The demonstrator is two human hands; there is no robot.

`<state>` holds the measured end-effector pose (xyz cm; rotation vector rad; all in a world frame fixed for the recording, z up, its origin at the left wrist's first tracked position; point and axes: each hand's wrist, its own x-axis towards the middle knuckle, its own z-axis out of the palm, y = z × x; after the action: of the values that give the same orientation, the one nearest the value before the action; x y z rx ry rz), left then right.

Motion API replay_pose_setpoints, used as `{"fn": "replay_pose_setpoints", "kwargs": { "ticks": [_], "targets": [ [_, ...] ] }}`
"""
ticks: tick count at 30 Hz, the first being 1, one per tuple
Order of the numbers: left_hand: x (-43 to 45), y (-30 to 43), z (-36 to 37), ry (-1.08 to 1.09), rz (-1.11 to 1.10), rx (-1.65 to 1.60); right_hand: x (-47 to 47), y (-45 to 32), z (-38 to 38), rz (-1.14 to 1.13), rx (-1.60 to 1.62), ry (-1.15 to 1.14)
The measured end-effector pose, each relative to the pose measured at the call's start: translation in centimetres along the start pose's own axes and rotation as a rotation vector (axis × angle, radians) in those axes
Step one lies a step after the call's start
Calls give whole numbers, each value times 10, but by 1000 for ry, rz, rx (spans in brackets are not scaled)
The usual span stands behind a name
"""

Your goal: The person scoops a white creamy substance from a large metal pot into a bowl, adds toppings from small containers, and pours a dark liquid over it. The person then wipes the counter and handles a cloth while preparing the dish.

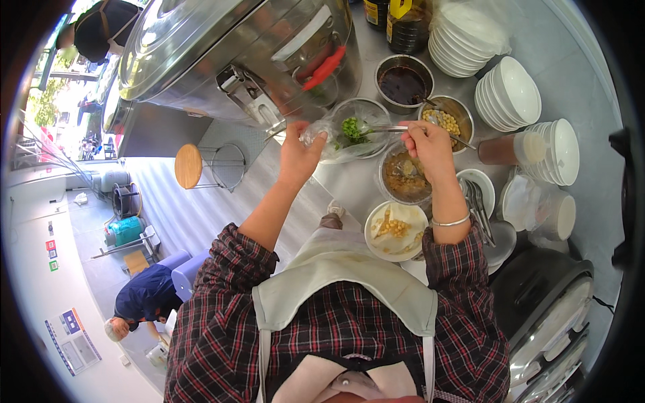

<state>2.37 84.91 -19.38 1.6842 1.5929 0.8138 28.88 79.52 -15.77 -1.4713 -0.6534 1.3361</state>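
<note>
My right hand (423, 143) grips the handle of a metal spoon (388, 129), whose far end reaches into chopped green herbs (352, 129). The herbs lie in a clear plastic bag (325, 132) inside a round metal bowl (375, 105). My left hand (302, 151) pinches the bag's gathered edge at the bowl's left side. Partly under my right wrist stands a container of brownish chopped food (400, 174). Nearer me, a white bowl (375, 247) holds pale food topped with yellowish beans. Beyond my right hand are a metal bowl of beans (446, 121) and a metal pot of dark sauce (403, 83).
A large steel vessel (211, 55) with a red handle fills the upper left. Stacked white bowls (521, 90), a brown-filled squeeze bottle (499, 149) and a bowl of spoons (478, 181) stand at the right. A wooden-topped stool (188, 166) is on the floor. Another person (148, 297) is at lower left.
</note>
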Motion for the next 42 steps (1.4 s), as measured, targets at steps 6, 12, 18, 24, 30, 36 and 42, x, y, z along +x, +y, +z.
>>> {"fn": "replay_pose_setpoints", "kwargs": {
  "ticks": [6,12,18,24,30,36,42],
  "targets": [
    [-9,12,-7,-71,-125,-352,-29,-7,-5,-74,89,-24],
    [-3,-2,-20,-168,-148,-365,-106,-11,-28,-124,63,163],
    [1,-2,-28,-353,-146,-397,-215,28,-28,-171,-140,503],
    [5,-18,-27,-468,-119,-446,-277,93,10,-403,-637,661],
    [4,-23,-31,-533,-79,-486,-296,117,46,-611,-969,658],
    [2,-23,-37,-575,-92,-495,-302,122,52,-655,-1045,736],
    [3,-28,-41,-573,-147,-518,-284,105,53,-632,-891,782]
  ]
}}
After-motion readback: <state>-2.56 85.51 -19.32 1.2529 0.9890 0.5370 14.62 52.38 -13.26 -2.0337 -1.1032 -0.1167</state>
